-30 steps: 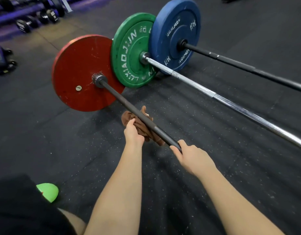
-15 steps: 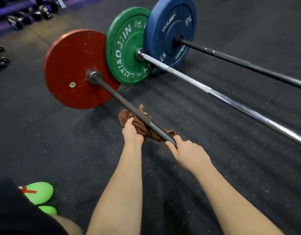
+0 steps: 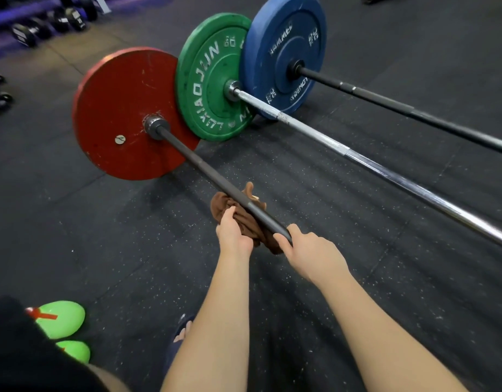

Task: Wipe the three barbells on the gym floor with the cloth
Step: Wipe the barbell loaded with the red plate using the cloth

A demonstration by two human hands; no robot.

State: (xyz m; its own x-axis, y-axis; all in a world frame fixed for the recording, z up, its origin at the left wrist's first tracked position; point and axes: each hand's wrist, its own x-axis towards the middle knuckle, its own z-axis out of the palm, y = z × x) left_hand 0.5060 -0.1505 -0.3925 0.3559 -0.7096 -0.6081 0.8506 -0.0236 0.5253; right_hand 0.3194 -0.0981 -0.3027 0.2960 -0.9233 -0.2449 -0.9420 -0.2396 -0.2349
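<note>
My right grip is clamping the near bar closest to me, and my left grip is bunching the brown cloth against it just ahead (cloth's hanging underneath too). Bar's running away up-left to the red plate, so I'm guessing the wipe's heading that way.

Dumbbells far left; green shoes near.

cnt: barbells 3 | plates 3 | cloth 1 | hands 2 | grn objs 2
</note>
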